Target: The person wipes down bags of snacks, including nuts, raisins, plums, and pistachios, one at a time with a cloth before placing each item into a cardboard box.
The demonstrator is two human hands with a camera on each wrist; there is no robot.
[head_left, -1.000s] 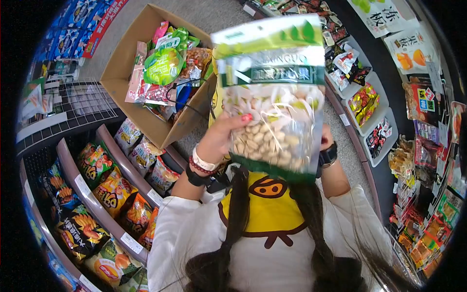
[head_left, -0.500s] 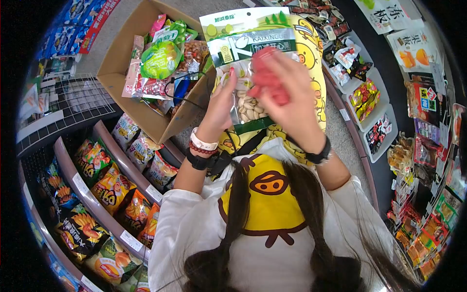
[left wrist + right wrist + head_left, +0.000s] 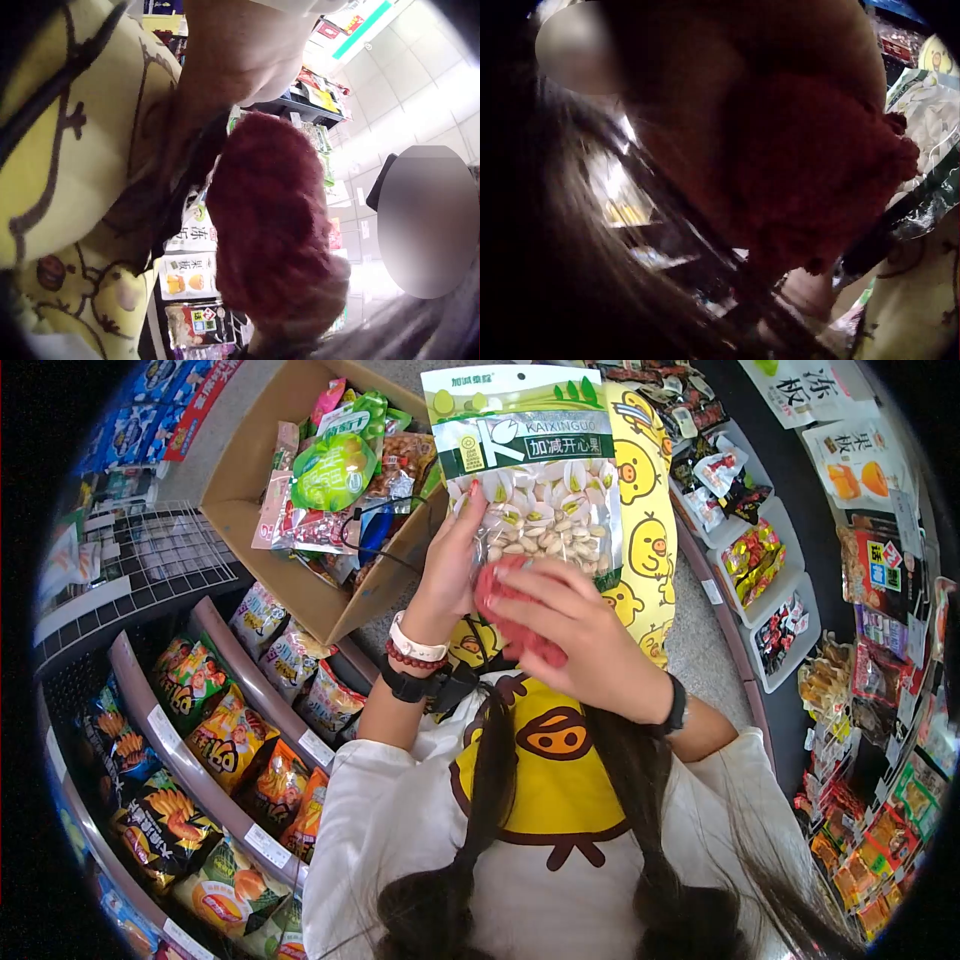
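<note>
In the head view a clear-fronted bag of pistachios with a green and white top faces up, upright. My left hand grips its left edge, thumb over the front. My right hand holds a crumpled red cloth at the bag's lower left corner, close by the left hand. The red cloth fills the middle of the left wrist view. In the right wrist view the cloth is dark, with the pistachio bag to its right.
A cardboard box full of snack packets stands at the upper left. Shelves of chip bags run down the left. Grey bins of small packets and hanging snacks line the right. A yellow chick-patterned cloth lies behind the bag.
The bag has moved up and away from the body. The right hand, beside the bag at first, came over its front with the red cloth, then slid down to the lower left corner.
</note>
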